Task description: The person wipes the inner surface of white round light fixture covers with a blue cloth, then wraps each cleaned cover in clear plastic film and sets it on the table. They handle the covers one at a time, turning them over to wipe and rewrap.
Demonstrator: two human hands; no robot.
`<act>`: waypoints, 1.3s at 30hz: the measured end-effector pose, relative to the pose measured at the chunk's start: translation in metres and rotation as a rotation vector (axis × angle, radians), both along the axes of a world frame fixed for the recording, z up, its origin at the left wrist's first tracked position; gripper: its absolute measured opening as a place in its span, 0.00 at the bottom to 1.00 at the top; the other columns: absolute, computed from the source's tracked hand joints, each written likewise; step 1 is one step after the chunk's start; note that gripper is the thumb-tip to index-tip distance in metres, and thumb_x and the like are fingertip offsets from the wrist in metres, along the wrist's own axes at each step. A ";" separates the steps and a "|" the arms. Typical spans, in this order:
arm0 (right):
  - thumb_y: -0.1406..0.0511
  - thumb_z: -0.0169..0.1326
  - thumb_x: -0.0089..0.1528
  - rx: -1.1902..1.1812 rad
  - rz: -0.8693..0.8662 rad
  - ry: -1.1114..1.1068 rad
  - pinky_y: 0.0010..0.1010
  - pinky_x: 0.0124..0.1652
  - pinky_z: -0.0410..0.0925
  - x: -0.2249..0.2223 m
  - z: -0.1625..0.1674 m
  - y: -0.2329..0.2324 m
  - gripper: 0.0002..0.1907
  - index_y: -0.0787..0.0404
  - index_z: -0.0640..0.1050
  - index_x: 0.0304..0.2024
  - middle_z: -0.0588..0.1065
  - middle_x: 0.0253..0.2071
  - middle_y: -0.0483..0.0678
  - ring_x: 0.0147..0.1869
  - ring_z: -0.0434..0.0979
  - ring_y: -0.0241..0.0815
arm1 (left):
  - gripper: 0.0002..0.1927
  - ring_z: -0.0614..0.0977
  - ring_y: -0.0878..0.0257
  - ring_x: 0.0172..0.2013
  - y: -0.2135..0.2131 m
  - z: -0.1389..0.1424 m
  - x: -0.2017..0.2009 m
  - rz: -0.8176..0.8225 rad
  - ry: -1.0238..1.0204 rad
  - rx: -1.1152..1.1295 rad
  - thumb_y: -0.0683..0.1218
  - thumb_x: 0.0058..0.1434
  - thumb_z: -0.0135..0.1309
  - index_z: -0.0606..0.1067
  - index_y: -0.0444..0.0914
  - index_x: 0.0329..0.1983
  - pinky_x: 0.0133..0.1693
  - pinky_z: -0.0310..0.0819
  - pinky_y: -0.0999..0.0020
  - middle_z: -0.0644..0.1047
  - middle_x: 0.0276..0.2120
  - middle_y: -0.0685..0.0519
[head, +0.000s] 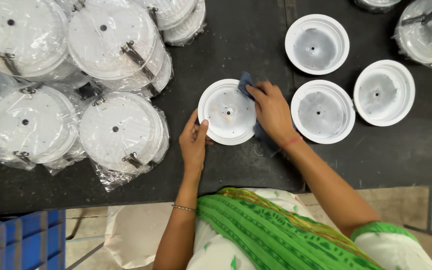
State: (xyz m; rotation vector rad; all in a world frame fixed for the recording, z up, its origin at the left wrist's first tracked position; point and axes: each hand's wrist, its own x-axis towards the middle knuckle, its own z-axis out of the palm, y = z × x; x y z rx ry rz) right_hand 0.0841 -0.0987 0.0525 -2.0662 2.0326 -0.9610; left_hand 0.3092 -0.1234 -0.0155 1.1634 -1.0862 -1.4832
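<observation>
A round white shallow dish-shaped housing with a grey inner face and a small centre hole [227, 111] lies flat on the black worktable [246, 40], open side up; being circular, it has no long axis to speak of. The left hand [194, 142] pinches its near-left rim, thumb on top, fingers curled under. The right hand [272, 111] presses a dark blue cloth [246, 83] against the far-right rim, fingers bent over it (most of the cloth is hidden beneath the palm).

Three more uncovered white housings [322, 111] sit just to the right, apart from one another. Clear-plastic-bagged white housings with metal clips [118, 131] crowd the left; bare table lies between them and the dish. The table's near edge runs just below the wrists. A blue plastic crate [21, 240] is cut off at lower left.
</observation>
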 end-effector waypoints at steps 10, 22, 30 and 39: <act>0.76 0.51 0.57 0.010 -0.023 -0.080 0.43 0.48 0.70 0.018 -0.008 0.055 0.23 0.61 0.79 0.54 0.73 0.47 0.58 0.49 0.74 0.59 | 0.17 0.72 0.74 0.24 0.004 -0.024 -0.007 0.115 -0.122 -0.228 0.39 0.69 0.56 0.73 0.29 0.60 0.26 0.67 0.77 0.72 0.24 0.58; 0.72 0.56 0.61 0.224 0.118 -0.561 0.37 0.50 0.72 0.002 0.036 0.150 0.18 0.59 0.80 0.54 0.76 0.49 0.51 0.52 0.79 0.50 | 0.24 0.79 0.67 0.34 -0.002 -0.001 -0.078 0.004 0.037 -0.010 0.42 0.72 0.51 0.63 0.31 0.69 0.38 0.84 0.66 0.76 0.34 0.52; 0.66 0.60 0.61 0.079 -0.362 -0.514 0.35 0.48 0.72 -0.092 0.083 0.198 0.14 0.59 0.77 0.49 0.80 0.45 0.50 0.48 0.82 0.48 | 0.31 0.82 0.61 0.44 0.003 -0.003 -0.128 -0.128 0.011 0.036 0.41 0.68 0.50 0.54 0.36 0.73 0.47 0.81 0.63 0.76 0.49 0.48; 0.66 0.61 0.69 -0.257 -0.714 0.009 0.34 0.50 0.70 -0.295 0.084 0.227 0.10 0.62 0.79 0.51 0.78 0.49 0.52 0.50 0.79 0.48 | 0.27 0.80 0.64 0.38 0.071 0.007 -0.132 0.201 0.056 0.056 0.41 0.65 0.53 0.64 0.38 0.68 0.40 0.80 0.68 0.76 0.48 0.49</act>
